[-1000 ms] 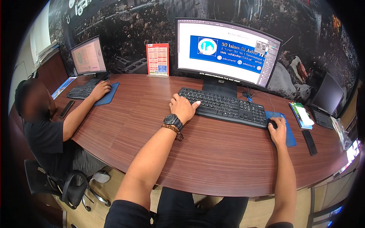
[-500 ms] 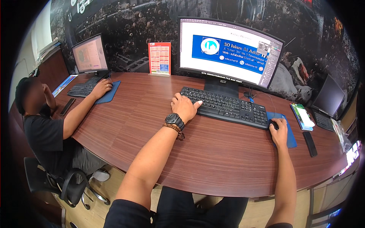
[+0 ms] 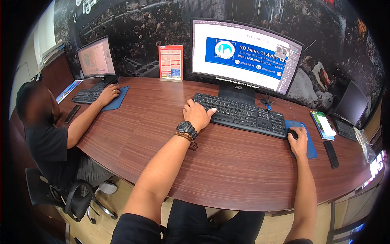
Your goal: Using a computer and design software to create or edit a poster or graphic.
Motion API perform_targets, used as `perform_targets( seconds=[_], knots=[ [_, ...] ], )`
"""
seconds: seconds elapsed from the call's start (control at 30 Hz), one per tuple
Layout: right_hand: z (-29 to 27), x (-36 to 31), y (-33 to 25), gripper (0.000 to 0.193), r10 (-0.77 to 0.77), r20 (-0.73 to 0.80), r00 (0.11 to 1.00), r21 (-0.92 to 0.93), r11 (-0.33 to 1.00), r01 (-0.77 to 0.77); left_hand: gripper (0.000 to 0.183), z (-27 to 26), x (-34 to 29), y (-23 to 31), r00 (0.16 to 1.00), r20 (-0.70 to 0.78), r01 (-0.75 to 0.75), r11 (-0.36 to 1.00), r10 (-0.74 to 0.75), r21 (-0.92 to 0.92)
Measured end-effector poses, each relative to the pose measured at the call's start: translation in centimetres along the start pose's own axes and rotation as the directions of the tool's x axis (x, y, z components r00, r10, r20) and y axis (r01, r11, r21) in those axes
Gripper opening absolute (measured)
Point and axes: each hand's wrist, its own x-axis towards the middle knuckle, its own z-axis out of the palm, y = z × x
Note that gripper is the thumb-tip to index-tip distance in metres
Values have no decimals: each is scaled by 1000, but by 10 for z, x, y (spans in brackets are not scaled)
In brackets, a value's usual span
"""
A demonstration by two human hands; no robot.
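Note:
My left hand (image 3: pixel 197 115) lies on the left end of a black keyboard (image 3: pixel 243 115), thumb stretched out over the lower keys and fingers apart. A black watch and brown bead bracelets circle that wrist. At the keyboard's right end, my right hand (image 3: pixel 298 140) is curled over a black computer mouse (image 3: pixel 292 133), partly hidden under the fingers, on a blue mouse pad (image 3: pixel 310 149). Behind the keyboard stands a curved monitor (image 3: pixel 243 53) with a design program open, showing a blue banner with a round white-and-blue logo at its left.
On the wooden desk (image 3: pixel 150 134), a red-and-white card stand (image 3: pixel 170 63) is left of the monitor. Brochures (image 3: pixel 323 125), a black phone (image 3: pixel 331 154) and a laptop (image 3: pixel 349 107) lie to the right. At left, a seated co-worker (image 3: pixel 46 138) uses another computer (image 3: pixel 95 59).
On the monitor, the round logo on the banner looks slightly altered. The co-worker's head has shifted a little. Both my hands stay in place.

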Motion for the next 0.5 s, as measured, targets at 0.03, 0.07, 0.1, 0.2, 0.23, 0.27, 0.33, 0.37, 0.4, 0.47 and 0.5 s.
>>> perform_targets(
  seconds=[0.03, 0.07, 0.1, 0.2, 0.23, 0.27, 0.33, 0.37, 0.4, 0.47, 0.5],
  knots=[
    [0, 0, -1, 28, 1, 2, 1000, -1, 1000, -1, 90, 0, 0, 0, 1000, 3, -1, 1000, 1, 2],
    [-1, -1, -2, 28, 1, 3, 1000, -1, 1000, -1, 90, 0, 0, 0, 1000, 6, -2, 1000, 2, 5],
    [-1, 0, -3, 28, 10, 7, 1000, -4, 1000, -10, 90, -1, 0, 0, 1000, 7, -1, 1000, 1, 5],
    [-1, -1, -2, 28, 14, 9, 1000, -8, 1000, -14, 90, -2, -1, 1, 1000, 12, 3, 1000, -4, 8],
    [-1, -1, -2, 28, 11, 7, 1000, -10, 1000, -11, 90, -3, -1, 1, 1000, 15, 5, 1000, -5, 3],
    [-1, 0, -1, 28, 11, 7, 1000, -10, 1000, -11, 90, -3, 0, 2, 1000, 18, 7, 1000, -7, -1],
    [0, 0, 0, 28, 11, 5, 1000, -13, 1000, -11, 90, -3, 0, 2, 1000, 17, 8, 1000, -8, -2],
    [0, 0, -1, 28, 11, 5, 1000, -12, 1000, -11, 89, -3, 0, 1, 1000, 17, 9, 1000, -9, -2],
    [-1, 0, -2, 28, 15, 8, 1000, -9, 1000, -15, 89, -3, 0, 1, 1000, 17, 10, 1000, -10, -2],
    [-1, 0, -2, 28, 19, 11, 1000, -6, 1000, -19, 89, -2, 0, 1, 1000, 19, 9, 1000, -9, 0],
    [-1, 0, -1, 28, 20, 11, 1000, -10, 1000, -20, 89, -2, 0, 1, 1000, 19, 9, 1000, -9, 0]
  ],
)
